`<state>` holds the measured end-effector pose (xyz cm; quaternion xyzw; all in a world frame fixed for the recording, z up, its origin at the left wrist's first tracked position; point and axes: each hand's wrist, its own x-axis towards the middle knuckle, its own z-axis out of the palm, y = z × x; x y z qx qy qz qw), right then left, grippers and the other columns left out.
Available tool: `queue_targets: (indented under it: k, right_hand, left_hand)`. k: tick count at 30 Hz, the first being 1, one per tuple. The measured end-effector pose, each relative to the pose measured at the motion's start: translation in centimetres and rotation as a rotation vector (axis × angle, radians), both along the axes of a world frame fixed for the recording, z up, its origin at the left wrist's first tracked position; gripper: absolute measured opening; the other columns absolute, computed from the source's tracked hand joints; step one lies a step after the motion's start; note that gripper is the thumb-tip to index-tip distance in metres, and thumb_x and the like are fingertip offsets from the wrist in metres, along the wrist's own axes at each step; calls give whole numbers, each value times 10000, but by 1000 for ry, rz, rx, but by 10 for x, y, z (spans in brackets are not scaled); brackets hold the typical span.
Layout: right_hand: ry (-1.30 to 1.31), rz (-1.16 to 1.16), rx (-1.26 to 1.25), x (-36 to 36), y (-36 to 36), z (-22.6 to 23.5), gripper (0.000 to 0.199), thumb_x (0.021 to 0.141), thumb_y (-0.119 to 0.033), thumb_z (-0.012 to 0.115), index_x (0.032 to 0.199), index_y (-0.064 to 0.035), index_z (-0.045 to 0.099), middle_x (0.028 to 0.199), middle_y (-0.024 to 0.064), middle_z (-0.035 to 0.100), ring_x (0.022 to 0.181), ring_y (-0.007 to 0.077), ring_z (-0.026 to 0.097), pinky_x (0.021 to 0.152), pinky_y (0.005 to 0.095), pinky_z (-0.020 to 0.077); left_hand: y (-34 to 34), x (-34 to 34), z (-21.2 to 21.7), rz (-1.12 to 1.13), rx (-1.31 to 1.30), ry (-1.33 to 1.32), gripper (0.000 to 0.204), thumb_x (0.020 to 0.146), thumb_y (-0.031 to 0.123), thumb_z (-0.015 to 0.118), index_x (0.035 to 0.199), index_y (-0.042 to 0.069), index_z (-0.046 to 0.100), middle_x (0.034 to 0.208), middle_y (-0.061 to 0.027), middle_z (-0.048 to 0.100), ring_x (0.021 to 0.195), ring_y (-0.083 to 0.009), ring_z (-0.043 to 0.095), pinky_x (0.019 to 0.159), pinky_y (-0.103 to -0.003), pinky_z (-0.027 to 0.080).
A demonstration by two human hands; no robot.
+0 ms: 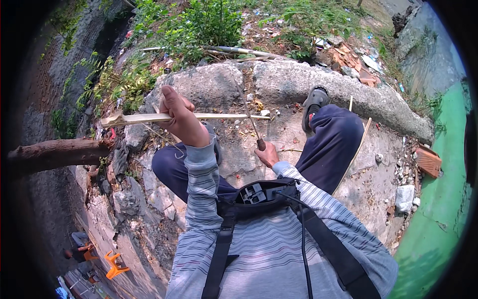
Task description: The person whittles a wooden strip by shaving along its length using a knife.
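My left hand [181, 119] is closed around a long pale split bamboo strip [134, 118] that lies level across the view, its frayed end pointing left. My right hand [268, 153] grips the dark wooden handle of a thin-bladed knife [249, 117]. The blade slants up and left and crosses the strip near its right end. I sit on a rough concrete slab [279, 82] with both legs in dark blue trousers bent, a sandalled foot [314, 102] resting by the slab's raised edge.
Thin bamboo slivers [359, 144] lie by my right leg. A brown tree trunk [55, 152] juts out at the left. Weeds and litter lie beyond the slab. Green water [438, 214] is at the right. Far below on the left stand orange plastic chairs [114, 264].
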<state>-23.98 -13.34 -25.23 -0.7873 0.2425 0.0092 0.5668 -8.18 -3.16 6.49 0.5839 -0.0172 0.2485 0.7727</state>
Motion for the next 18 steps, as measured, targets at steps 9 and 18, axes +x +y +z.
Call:
queue_targets:
  k: [9, 18]
  right_hand:
    - [-164, 157, 31, 7, 6, 3, 270, 737, -223, 696, 752, 12, 564, 658, 164, 572, 604, 280, 556, 620, 421, 462]
    - [-14, 76, 81, 5, 6, 7, 254, 742, -223, 694, 766, 6, 589, 668, 159, 588, 623, 283, 583, 630, 415, 477]
  left_hand:
    - [10, 4, 0, -50, -57, -8, 549, 996, 343, 616, 550, 174, 345, 471, 49, 322, 441, -49, 254, 447, -259, 192]
    - [10, 3, -3, 0, -33, -2, 573, 1006, 346, 600, 566, 180, 272, 494, 67, 238, 449, -55, 220, 452, -268, 176]
